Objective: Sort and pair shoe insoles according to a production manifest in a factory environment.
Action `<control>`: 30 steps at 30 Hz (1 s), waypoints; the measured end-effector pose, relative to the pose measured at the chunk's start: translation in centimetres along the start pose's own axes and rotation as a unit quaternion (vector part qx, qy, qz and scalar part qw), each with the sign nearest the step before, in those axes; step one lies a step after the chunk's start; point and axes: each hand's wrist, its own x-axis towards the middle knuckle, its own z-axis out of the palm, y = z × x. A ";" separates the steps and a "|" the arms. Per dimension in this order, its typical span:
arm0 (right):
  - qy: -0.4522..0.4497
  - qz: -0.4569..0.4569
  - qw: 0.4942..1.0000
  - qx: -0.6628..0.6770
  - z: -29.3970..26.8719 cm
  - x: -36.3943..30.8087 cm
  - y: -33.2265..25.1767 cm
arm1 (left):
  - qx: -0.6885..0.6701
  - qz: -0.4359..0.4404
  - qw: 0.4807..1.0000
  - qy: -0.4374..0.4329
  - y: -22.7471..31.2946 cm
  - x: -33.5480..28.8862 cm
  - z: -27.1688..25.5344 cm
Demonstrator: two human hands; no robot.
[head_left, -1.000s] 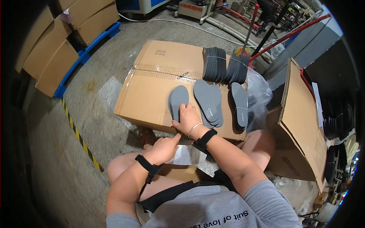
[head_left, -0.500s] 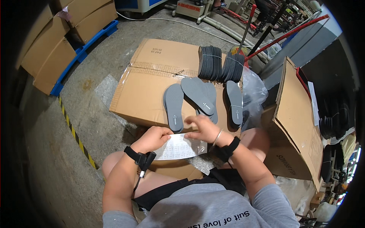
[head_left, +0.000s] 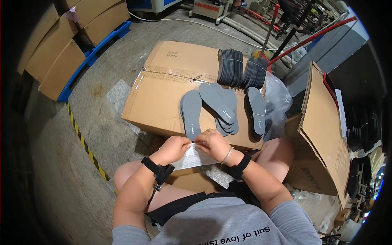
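A white sheet with rows of small print, which looks like a sheet of labels, hangs between my two hands at the near edge of a cardboard box. My left hand pinches its upper edge. My right hand is closed at the same edge, its fingertips almost touching the left ones. Just beyond my fingers lies a small pile of grey insoles, toes pointing away. Beside it, more grey insoles are fanned in an overlapping pile. To the right rests a banded bundle of insoles.
Two tied stacks of dark insoles stand at the box's far right corner. Clear plastic bunches beside it. An open carton is on my right. Cartons on a blue pallet stand far left, near striped floor tape.
My right hand has come in toward the left, and its raised fingers have closed on the sheet's edge. The sheet, spread wide before, now shows narrower and slanted.
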 end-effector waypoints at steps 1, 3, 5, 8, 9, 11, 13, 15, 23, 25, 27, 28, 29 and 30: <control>0.006 -0.015 0.999 -0.027 0.4 -0.1 -0.3 | -0.032 -0.020 0.999 -0.015 0.1 -0.1 -0.2; 0.032 -0.042 0.996 -0.065 0.9 -0.6 -0.9 | -0.062 -0.031 0.997 -0.014 -0.7 -0.1 0.1; 0.059 -0.079 0.985 -0.140 1.0 -1.1 -1.5 | -0.092 -0.041 0.995 -0.013 -1.0 -0.1 0.0; 0.071 -0.120 0.968 -0.208 0.9 -1.5 -1.8 | -0.118 -0.074 0.989 -0.043 -1.2 0.0 -0.1; 0.070 -0.122 0.968 -0.207 0.9 -1.6 -1.8 | -0.129 -0.078 0.988 -0.044 -1.2 0.0 -0.1; 0.075 -0.111 0.973 -0.186 1.0 -1.8 -1.7 | -0.140 -0.083 0.986 -0.045 -1.3 0.0 0.0; 0.073 -0.091 0.982 -0.145 1.0 -1.7 -1.7 | -0.125 -0.087 0.987 -0.051 -1.1 0.1 0.0; 0.073 -0.071 0.989 -0.105 0.9 -1.6 -1.7 | -0.101 -0.069 0.992 -0.034 -1.3 0.1 0.5; 0.060 0.099 0.988 0.101 -0.7 2.6 1.4 | 0.047 0.005 0.999 0.007 0.2 -1.2 1.5; -0.002 0.097 0.993 0.070 -0.7 4.3 2.7 | 0.061 -0.006 0.998 -0.020 0.7 -1.3 1.8; -0.041 0.124 0.987 0.089 -0.5 5.4 3.2 | 0.068 -0.009 0.997 -0.032 0.8 -1.3 1.7; -0.082 0.147 0.980 0.110 -0.3 5.8 3.1 | 0.079 -0.010 0.996 -0.043 0.7 -1.4 1.6; -0.083 0.148 0.979 0.111 0.0 6.2 3.1 | 0.090 -0.011 0.994 -0.054 0.6 -1.5 1.6; -0.087 0.137 0.982 0.092 0.3 6.5 3.2 | 0.090 -0.013 0.994 -0.054 0.5 -1.5 1.5</control>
